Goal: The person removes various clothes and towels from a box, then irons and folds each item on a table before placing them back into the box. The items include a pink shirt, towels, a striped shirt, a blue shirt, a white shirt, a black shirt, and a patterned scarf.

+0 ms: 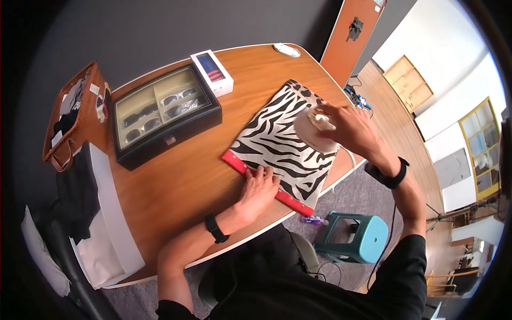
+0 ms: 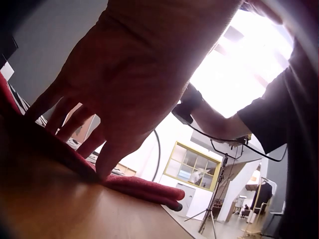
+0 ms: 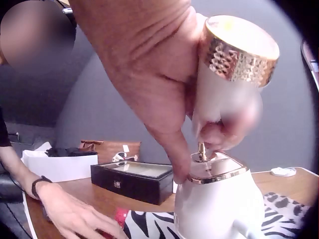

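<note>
A zebra-striped cloth lies flat on the wooden table, with a red band along its near edge and leopard spots at its far end. My left hand rests on that near edge, fingers spread and fingertips on the red band and stripes. Over the cloth, my right hand grips a white pot-like thing with gold trim. Its upper white part carries a hammered gold band; its wide body has a gold rim. The fingers hide part of it; I cannot tell its exact kind.
A black glasses case with a glass lid stands left, beside a white box. Beyond are a brown basket and a white bin. A white disc lies at the far end. On the floor stands a teal stool.
</note>
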Demonstrator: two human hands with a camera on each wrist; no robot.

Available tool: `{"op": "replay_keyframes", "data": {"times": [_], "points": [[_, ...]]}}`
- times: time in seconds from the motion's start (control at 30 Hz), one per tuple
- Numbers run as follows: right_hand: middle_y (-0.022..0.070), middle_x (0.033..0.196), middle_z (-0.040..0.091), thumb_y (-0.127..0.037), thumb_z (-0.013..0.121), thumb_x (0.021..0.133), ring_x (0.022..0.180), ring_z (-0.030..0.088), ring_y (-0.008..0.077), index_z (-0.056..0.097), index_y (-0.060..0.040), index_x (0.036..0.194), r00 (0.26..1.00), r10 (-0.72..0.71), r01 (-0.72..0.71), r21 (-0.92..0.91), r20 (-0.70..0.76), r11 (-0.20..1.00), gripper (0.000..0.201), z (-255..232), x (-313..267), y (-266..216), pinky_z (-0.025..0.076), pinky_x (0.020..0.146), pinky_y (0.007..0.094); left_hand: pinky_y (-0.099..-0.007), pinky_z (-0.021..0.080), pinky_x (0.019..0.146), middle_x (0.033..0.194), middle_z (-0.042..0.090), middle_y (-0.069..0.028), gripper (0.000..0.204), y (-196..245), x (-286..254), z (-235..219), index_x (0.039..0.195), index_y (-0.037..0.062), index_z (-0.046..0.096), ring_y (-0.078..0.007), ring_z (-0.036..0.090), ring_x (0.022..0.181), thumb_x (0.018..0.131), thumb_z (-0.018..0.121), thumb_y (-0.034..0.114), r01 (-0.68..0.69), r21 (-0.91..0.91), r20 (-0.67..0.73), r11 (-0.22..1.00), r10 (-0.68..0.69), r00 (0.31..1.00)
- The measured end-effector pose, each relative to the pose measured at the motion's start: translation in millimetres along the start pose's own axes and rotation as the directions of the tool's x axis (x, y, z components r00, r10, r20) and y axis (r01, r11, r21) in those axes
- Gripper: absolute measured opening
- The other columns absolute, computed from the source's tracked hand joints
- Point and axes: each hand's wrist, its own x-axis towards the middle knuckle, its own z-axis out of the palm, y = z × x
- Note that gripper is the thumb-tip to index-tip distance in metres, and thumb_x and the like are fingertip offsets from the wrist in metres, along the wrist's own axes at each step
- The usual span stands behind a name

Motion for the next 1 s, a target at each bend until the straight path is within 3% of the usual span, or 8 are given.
{"op": "replay_keyframes", "data": {"times": [0.13, 0.3, 0.37, 0.53, 0.77, 0.87, 0.97, 1.0], "points": [[0.0147, 0.091, 0.076, -0.038, 0.08, 0.085, 0.087, 0.073, 0.035, 0.066, -0.0135, 0.134, 0.996, -0.091, 0.087, 0.118, 0.022, 0.989, 0.056, 16.9, 41.6, -42.8, 0.056, 0.076, 0.0452, -0.0683, 0.048, 0.1, 0.145, 0.047, -0.0286, 0.051, 10.0, -8.5, 5.3, 0.135, -0.0012, 0.059, -0.0473, 0.043, 0.138, 0.089, 0.071, 0.016, 0.018, 0.114, 0.025, 0.993, -0.021, 0.999], [0.0184, 0.092, 0.075, -0.04, 0.079, 0.085, 0.083, 0.072, 0.0364, 0.063, -0.0131, 0.139, 0.959, -0.26, 0.255, 0.057, 0.109, 0.965, 0.062, 65.2, 64.9, -76.2, 0.056, 0.074, 0.0453, -0.0793, 0.03, 0.108, 0.161, 0.029, -0.0336, 0.074, -5.6, -21.1, -6.4, 0.151, 0.01, 0.052, -0.059, 0.029, 0.145, 0.082, 0.075, 0.024, -0.07, -0.078, 0.213, 0.995, 0.085, 0.973], [0.0171, 0.091, 0.075, -0.042, 0.079, 0.085, 0.082, 0.072, 0.0349, 0.062, -0.0147, 0.142, 0.944, -0.311, 0.309, 0.04, 0.109, 0.95, 0.066, 80.6, 64.7, -85.2, 0.056, 0.073, 0.0452, -0.079, 0.03, 0.109, 0.161, 0.029, -0.0335, 0.073, -5.8, -20.6, -12.7, 0.151, 0.0107, 0.052, -0.0604, 0.029, 0.145, 0.082, 0.074, 0.022, -0.075, -0.06, 0.24, 0.995, 0.087, 0.967], [0.0151, 0.095, 0.074, -0.045, 0.078, 0.084, 0.081, 0.071, 0.0329, 0.06, -0.0169, 0.144, 0.95, -0.304, 0.304, 0.015, 0.069, 0.953, 0.068, 96.9, 61.0, -84.5, 0.055, 0.07, 0.0441, -0.0774, 0.03, 0.11, 0.161, 0.029, -0.0345, 0.076, -1.4, -19.1, -1.6, 0.151, 0.0115, 0.052, -0.0635, 0.029, 0.143, 0.079, 0.073, 0.018, -0.085, -0.011, 0.241, 0.996, 0.085, 0.967], [0.0153, 0.077, 0.071, -0.047, 0.08, 0.083, 0.076, 0.071, 0.0346, 0.064, -0.0198, 0.138, 0.996, -0.078, 0.078, 0.032, 0.029, 0.996, 0.064, 102.5, 90.4, -37.4, 0.053, 0.068, 0.0463, -0.0732, 0.032, 0.112, 0.161, 0.028, -0.0332, 0.076, -5.4, -16.6, -18.8, 0.152, 0.0139, 0.052, -0.0646, 0.025, 0.144, 0.079, 0.072, 0.015, -0.072, -0.091, 0.321, 0.993, 0.098, 0.942], [0.0166, 0.082, 0.072, -0.045, 0.08, 0.082, 0.08, 0.071, 0.0359, 0.065, -0.0191, 0.137, 0.999, -0.036, 0.034, 0.054, 0.023, 0.998, 0.063, 101.1, 97.0, -22.6, 0.053, 0.072, 0.0469, -0.0643, 0.044, 0.107, 0.146, 0.05, -0.0318, 0.071, -9.5, -20.2, -29.8, 0.148, 0.0134, 0.055, -0.0545, 0.047, 0.136, 0.079, 0.071, 0.014, -0.123, -0.024, 0.252, 0.992, 0.125, 0.96], [0.0193, 0.089, 0.074, -0.043, 0.081, 0.082, 0.086, 0.071, 0.0368, 0.065, -0.0187, 0.138, 0.996, -0.079, 0.081, 0.073, -0.029, 0.994, 0.063, 103.1, 94.9, -14.8, 0.054, 0.075, 0.0469, -0.0549, 0.056, 0.092, 0.116, 0.069, -0.025, 0.053, -44.6, -13.6, -48.4, 0.13, 0.0092, 0.066, -0.0422, 0.068, 0.11, 0.077, 0.07, 0.011, -0.045, -0.355, 0.248, 0.934, 0.14, 0.959], [0.019, 0.089, 0.074, -0.043, 0.081, 0.081, 0.085, 0.072, 0.0365, 0.066, -0.0189, 0.137, 0.996, -0.077, 0.08, 0.089, -0.038, 0.993, 0.063, 101.4, 90.6, -19.2, 0.054, 0.075, 0.0465, -0.0512, 0.058, 0.078, 0.093, 0.073, -0.017, 0.029, -59.2, -16.8, -67.2, 0.107, 0.0065, 0.07, -0.037, 0.073, 0.086, 0.078, 0.067, 0.009, -0.054, -0.203, 0.05, 0.978, 0.066, 0.997]]}}
